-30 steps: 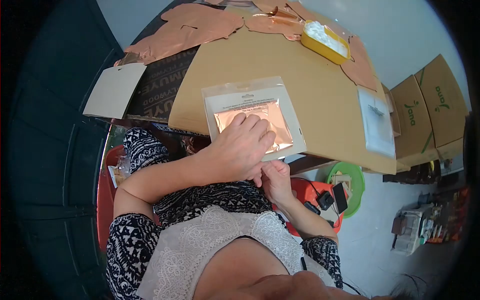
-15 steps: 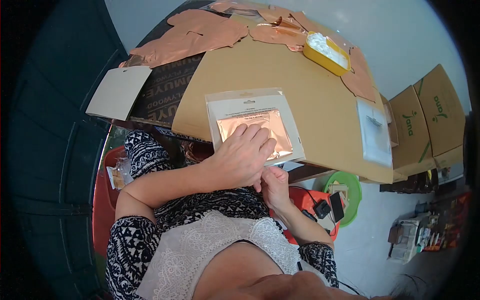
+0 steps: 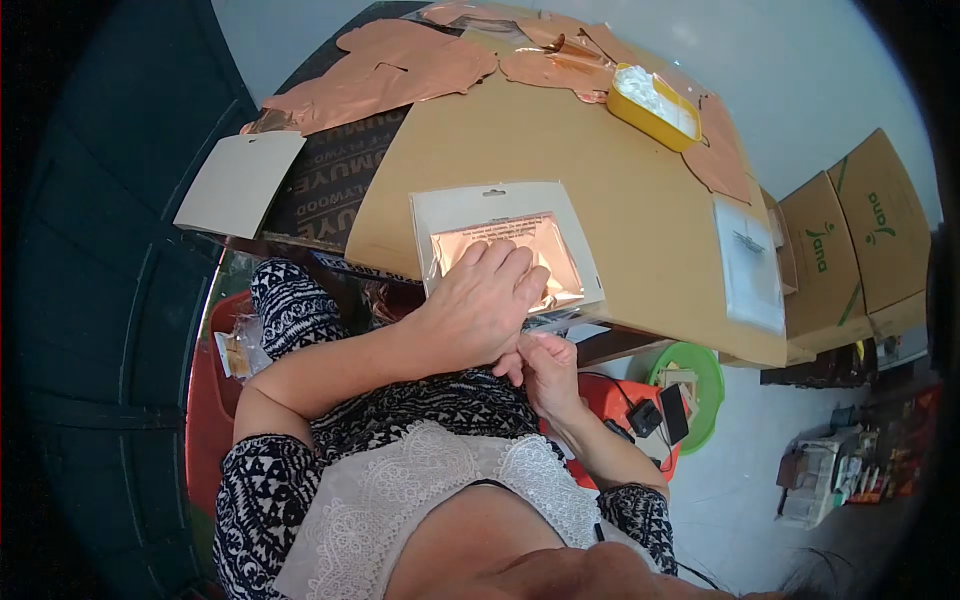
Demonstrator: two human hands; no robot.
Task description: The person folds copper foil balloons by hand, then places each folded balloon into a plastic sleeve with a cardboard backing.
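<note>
A clear plastic bag (image 3: 588, 262) with printed text lies around a pale card with a hang hole (image 3: 452, 205) and a shiny copper-coloured foil piece (image 3: 558, 262). This pack rests at the table's near edge. My left hand (image 3: 485, 305) bends over the foil, its fingertips close together and pressing on the bag. Just below, near my left thumb, my right hand (image 3: 548, 368) has its fingers closed in a pinch at the bag's lower end. The exact grip point is partly hidden.
Copper-coloured sheets (image 3: 400, 65) line the table's far side. A yellow tub of white material (image 3: 655, 125) stands at back right, and a stack of clear bags (image 3: 748, 270) at the right edge. A blank card (image 3: 240, 185) lies left. Cardboard boxes (image 3: 835, 240) and a green basin (image 3: 708, 400) are beyond.
The clear bag has slid toward my body over the card; its printed text sits lower and its top edge no longer stands above the card. My hands have barely shifted.
</note>
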